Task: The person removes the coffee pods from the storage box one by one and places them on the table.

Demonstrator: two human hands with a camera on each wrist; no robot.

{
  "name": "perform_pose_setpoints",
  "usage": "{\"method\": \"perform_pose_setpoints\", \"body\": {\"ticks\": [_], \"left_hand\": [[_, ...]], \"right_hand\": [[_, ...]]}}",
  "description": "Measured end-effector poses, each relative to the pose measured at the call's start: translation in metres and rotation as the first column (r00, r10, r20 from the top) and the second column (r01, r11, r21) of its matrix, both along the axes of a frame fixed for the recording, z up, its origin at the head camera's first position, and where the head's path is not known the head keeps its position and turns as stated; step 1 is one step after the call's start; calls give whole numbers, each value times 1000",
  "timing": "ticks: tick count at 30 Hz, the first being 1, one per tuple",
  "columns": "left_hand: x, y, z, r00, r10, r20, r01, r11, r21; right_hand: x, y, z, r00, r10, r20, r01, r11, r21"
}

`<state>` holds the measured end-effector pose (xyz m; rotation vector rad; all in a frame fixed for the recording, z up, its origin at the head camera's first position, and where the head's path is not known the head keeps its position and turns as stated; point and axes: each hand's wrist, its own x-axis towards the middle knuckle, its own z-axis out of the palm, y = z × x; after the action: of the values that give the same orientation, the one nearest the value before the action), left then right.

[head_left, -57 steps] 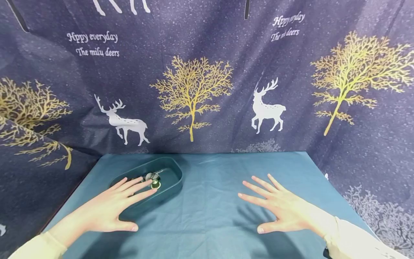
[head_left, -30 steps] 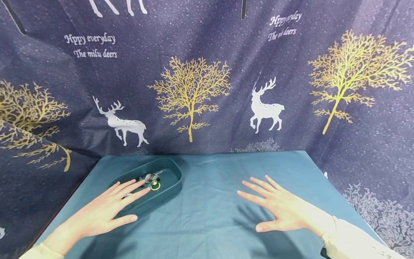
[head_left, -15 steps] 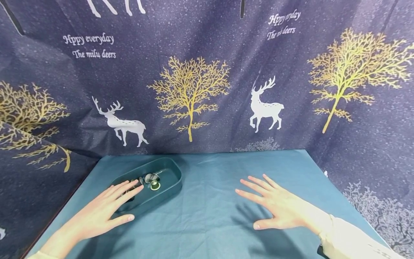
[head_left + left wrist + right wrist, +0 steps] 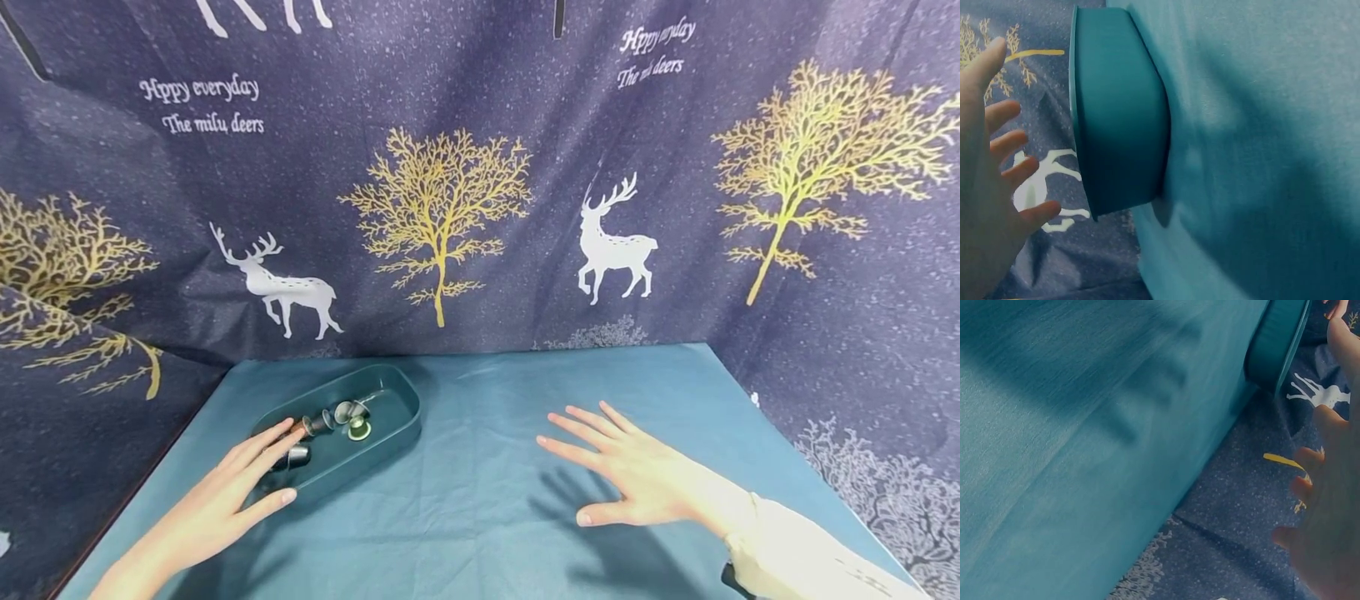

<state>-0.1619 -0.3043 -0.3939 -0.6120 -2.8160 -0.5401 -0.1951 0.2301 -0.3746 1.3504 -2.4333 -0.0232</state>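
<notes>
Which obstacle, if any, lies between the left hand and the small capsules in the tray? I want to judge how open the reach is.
Nothing visible does. The left hand hovers flat over the near end of the teal tray, fingertips right beside the capsules; only the low tray rim lies below them.

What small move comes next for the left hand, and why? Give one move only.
Probably dip the left hand a little and pinch the nearest capsule. Its straight fingers hover over the near end of the tray, holding nothing, and the capsules lie loose just beyond the fingertips. The right hand hovers apart.
</notes>
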Motion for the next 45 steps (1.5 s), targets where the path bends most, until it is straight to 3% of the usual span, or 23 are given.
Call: {"method": "perform_pose_setpoints", "body": {"ticks": [6, 19, 31, 40, 45], "left_hand": [[-1, -7, -4, 994, 95, 51, -99, 993, 65], [-2, -6, -15, 968, 252, -4, -250, 961, 122], [-4, -11, -21, 949, 300, 95, -311, 941, 134], [-8, -12, -22, 912, 350, 214, -378, 920, 107], [-10, -11, -21, 895, 375, 244, -406, 909, 93]], "right_hand": [[-1, -2, -2, 1000, 6, 5, -6, 1000, 2], [-3, -5, -3, 1000, 4, 22, -4, 1000, -3], [-7, -14, -4, 996, -1, 85, 3, 1000, -19], [-15, -26, -2, 992, -5, 127, 9, 1000, -30], [-19, -33, 0, 990, -8, 142, 12, 1000, -25]]}}
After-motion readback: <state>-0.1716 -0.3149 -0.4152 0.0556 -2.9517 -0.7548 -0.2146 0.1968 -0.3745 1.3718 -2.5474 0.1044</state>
